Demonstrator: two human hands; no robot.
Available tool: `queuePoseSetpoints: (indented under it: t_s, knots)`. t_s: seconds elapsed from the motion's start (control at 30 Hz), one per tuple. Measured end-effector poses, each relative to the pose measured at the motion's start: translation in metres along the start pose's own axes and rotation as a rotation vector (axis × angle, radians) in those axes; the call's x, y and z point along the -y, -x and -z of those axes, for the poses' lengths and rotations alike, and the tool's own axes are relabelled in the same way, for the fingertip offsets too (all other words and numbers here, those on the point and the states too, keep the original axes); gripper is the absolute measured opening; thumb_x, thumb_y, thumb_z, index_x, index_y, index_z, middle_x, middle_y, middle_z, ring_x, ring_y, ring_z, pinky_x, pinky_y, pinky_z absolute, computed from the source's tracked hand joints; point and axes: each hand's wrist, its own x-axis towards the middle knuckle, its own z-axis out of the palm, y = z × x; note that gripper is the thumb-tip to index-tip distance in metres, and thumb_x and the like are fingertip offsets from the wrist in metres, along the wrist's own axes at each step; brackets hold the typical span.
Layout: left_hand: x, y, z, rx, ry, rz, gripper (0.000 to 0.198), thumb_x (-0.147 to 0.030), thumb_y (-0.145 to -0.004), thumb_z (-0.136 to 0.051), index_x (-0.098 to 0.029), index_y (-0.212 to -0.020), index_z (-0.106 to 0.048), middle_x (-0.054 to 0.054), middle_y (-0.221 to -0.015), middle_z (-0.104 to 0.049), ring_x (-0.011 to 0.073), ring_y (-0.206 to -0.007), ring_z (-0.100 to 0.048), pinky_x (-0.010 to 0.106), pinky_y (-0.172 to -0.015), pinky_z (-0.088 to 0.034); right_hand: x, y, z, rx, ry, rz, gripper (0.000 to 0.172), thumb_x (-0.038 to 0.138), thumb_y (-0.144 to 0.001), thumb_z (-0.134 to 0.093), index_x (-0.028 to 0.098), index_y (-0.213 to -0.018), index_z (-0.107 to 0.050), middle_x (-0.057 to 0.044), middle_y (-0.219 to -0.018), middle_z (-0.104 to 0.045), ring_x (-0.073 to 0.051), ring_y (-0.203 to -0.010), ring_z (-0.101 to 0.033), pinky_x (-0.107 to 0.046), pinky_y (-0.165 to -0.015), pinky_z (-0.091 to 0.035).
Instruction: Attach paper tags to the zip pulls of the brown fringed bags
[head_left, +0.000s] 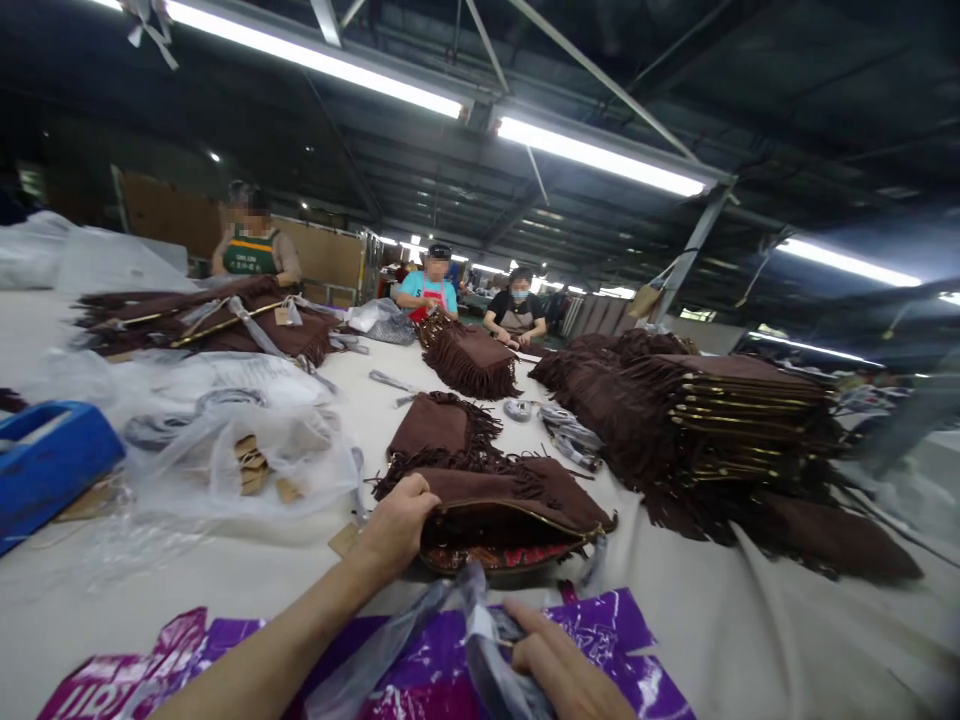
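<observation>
A brown fringed bag [487, 486] lies in front of me with its zipped mouth gaping and a red patterned lining showing. My left hand [397, 525] is closed on the left edge of that opening. Below the bag, my right hand [559, 665] is closed around a plastic-wrapped strap [480, 625], fingers bent against the wrapping. Purple printed plastic [615, 625] spreads under both forearms. Just beyond the bag is another brown fringed piece [427, 428]. A tan tag [343, 540] rests beside my left wrist.
Brown fringed bags are stacked high at right [742, 420] and piled at far left [202, 320]. A blue tape dispenser [60, 465] stands at the left edge, near a clear bag of tags [300, 460]. Wrapped straps [570, 435] lie mid-table. Several co-workers [517, 310] are across the table.
</observation>
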Motion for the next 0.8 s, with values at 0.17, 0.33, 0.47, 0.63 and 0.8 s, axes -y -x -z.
queuePoseSetpoints:
  t_s: [0.17,0.33,0.47,0.63,0.8]
  knots:
    - [-0.006,-0.001,0.003,-0.069,0.028,-0.07,0.026,-0.011,-0.089,-0.036,-0.017,-0.084,-0.061,0.005,-0.088,-0.052,0.0185,-0.088,-0.048,0.03,-0.079,-0.044,-0.012,-0.056,0.033,0.129,0.103,-0.055,0.048,0.009,-0.065,-0.058,0.02,-0.112,-0.058,-0.011,-0.139,-0.05,-0.025,-0.125,-0.05,-0.033,-0.098,-0.045]
    - [-0.002,-0.001,0.002,-0.044,0.005,-0.096,0.025,-0.007,-0.087,-0.036,-0.017,-0.085,-0.059,0.006,-0.09,-0.053,0.0191,-0.089,-0.047,0.031,-0.079,-0.043,-0.021,-0.101,0.023,0.204,0.372,-0.3,0.048,0.013,-0.074,-0.06,0.019,-0.121,-0.058,-0.012,-0.094,-0.069,-0.028,-0.09,-0.064,-0.035,-0.08,-0.048]
    - [0.002,0.0,0.002,-0.042,0.018,-0.078,0.025,-0.005,-0.087,-0.036,-0.017,-0.084,-0.058,0.005,-0.09,-0.053,0.0183,-0.089,-0.047,0.029,-0.078,-0.042,-0.025,-0.097,0.01,0.093,0.228,-0.13,0.037,0.042,-0.081,-0.065,0.026,-0.114,-0.064,-0.01,-0.101,-0.064,-0.028,-0.096,-0.059,-0.036,-0.082,-0.047]
    - [0.002,0.0,0.002,-0.034,0.009,-0.094,0.023,-0.005,-0.086,-0.038,-0.017,-0.082,-0.057,0.005,-0.09,-0.053,0.0177,-0.088,-0.047,0.028,-0.076,-0.04,-0.034,-0.083,-0.005,-0.135,0.495,-0.019,0.032,0.01,-0.081,-0.061,0.027,-0.108,-0.065,-0.01,-0.114,-0.061,-0.026,-0.102,-0.055,-0.031,-0.081,-0.047]
    - [0.004,-0.001,0.003,-0.028,-0.01,-0.181,0.025,-0.006,-0.089,-0.036,-0.017,-0.079,-0.056,0.004,-0.088,-0.051,0.0167,-0.085,-0.046,0.026,-0.075,-0.039,-0.06,-0.085,-0.009,-0.215,0.642,-0.125,0.036,0.003,-0.086,-0.047,0.022,-0.112,-0.061,-0.009,-0.1,-0.066,-0.023,-0.089,-0.06,-0.029,-0.07,-0.044]
